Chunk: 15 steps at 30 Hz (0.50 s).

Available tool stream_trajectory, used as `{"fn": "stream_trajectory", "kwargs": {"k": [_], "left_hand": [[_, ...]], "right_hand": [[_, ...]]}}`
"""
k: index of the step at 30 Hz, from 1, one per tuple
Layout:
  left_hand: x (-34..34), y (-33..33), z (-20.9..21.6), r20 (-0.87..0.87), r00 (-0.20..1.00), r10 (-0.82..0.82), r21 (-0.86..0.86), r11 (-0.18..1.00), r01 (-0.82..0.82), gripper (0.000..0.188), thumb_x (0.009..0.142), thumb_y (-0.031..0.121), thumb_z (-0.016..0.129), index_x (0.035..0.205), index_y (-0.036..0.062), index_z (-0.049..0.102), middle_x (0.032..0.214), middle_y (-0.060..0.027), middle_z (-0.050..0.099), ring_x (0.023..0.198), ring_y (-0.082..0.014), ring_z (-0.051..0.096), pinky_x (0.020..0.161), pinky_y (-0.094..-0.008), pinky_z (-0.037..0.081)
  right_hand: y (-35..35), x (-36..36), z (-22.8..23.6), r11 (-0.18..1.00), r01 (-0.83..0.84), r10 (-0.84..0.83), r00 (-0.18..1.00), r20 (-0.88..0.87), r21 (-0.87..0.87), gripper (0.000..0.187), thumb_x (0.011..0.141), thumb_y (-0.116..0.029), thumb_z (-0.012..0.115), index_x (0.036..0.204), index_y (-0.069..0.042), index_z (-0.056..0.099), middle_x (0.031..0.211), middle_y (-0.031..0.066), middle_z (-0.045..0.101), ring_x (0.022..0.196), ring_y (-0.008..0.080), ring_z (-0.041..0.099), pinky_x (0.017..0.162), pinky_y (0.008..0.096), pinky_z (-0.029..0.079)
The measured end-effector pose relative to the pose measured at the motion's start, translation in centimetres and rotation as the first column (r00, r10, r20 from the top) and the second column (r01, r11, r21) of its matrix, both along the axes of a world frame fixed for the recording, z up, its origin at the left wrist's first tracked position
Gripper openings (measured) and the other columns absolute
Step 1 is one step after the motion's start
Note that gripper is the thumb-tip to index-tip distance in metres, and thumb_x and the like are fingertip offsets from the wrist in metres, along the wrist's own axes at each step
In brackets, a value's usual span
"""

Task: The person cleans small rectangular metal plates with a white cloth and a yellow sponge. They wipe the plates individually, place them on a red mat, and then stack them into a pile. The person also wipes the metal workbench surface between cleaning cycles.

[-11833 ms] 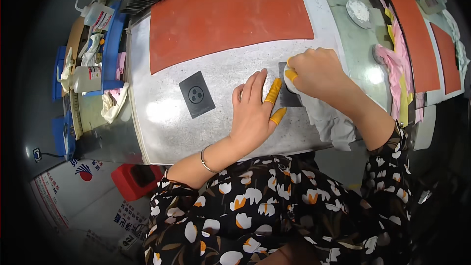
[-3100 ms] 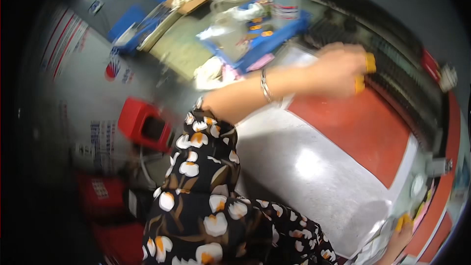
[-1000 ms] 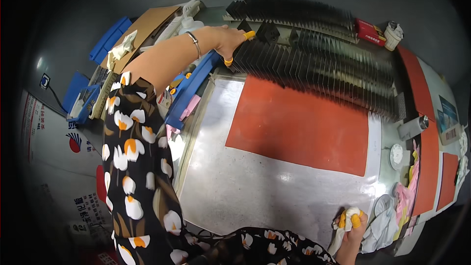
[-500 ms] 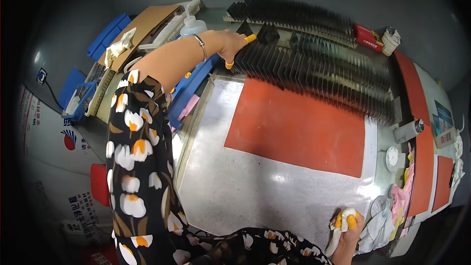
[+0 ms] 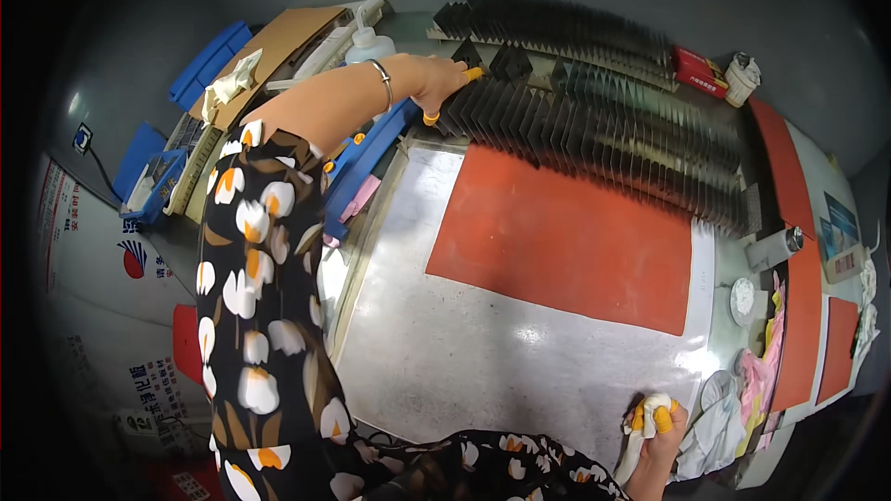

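Observation:
My left hand (image 5: pixel 440 85) reaches to the left end of the front row of thin dark plates (image 5: pixel 575 134), which stand upright in a rack. Yellow finger cots cover its thumb and a fingertip, which span the end plate (image 5: pixel 455 109) at its edges; the palm hides part of it. Low on the right, my right hand (image 5: pixel 661 429), also in yellow finger cots, is closed around a bunched white cloth (image 5: pixel 635 450). Beneath it lies a pale grey work surface (image 5: pixel 464 362) with a red-orange mat (image 5: pixel 561 241).
Behind stands another row of dark plates (image 5: pixel 557 19). A squeeze bottle (image 5: pixel 369 44) and blue tray (image 5: pixel 367 167) are near my left arm. To the right are a red box (image 5: pixel 698 72), a metal-topped bottle (image 5: pixel 775 248), a round white dish (image 5: pixel 742 301) and crumpled cloths (image 5: pixel 715 436).
My left forearm and sleeve have shifted slightly, while the left hand stays at the end of the plate row. My right hand keeps its place with the cloth.

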State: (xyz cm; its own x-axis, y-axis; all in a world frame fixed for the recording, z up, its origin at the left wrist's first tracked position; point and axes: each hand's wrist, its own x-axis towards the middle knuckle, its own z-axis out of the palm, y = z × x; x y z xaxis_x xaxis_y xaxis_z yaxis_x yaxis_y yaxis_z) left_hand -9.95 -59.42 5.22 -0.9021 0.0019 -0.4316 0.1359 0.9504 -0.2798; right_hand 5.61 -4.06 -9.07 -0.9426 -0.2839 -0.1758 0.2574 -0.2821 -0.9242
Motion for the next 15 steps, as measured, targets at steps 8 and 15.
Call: {"fn": "stream_trajectory", "kwargs": {"k": [8,15], "left_hand": [[2.1,0.5,4.8,-0.108,0.993,0.036,-0.106,0.993,-0.047,0.058,0.054,0.015,0.074,0.106,-0.0021,0.055,0.108,-0.0163,0.051,0.106,-0.0322,0.051,0.087,-0.0402,0.043],[-3.3,1.1,9.6,-0.500,0.866,0.001,0.048,0.998,0.026,0.054,0.054,0.013,0.073,0.104,-0.0023,0.056,0.108,-0.0181,0.052,0.102,-0.0351,0.052,0.084,-0.0398,0.044]], "right_hand": [[0.6,0.1,-0.8,1.000,0.007,-0.007,0.999,0.045,0.000,0.024,0.079,-0.020,0.063,0.077,0.004,0.060,0.065,0.0131,0.060,0.052,0.0221,0.059,0.049,0.0320,0.049],[-0.3,-0.3,0.4,1.000,-0.018,0.018,0.999,0.041,0.000,0.027,0.078,-0.023,0.065,0.077,0.003,0.060,0.064,0.0128,0.060,0.052,0.0221,0.058,0.049,0.0323,0.049]]}}
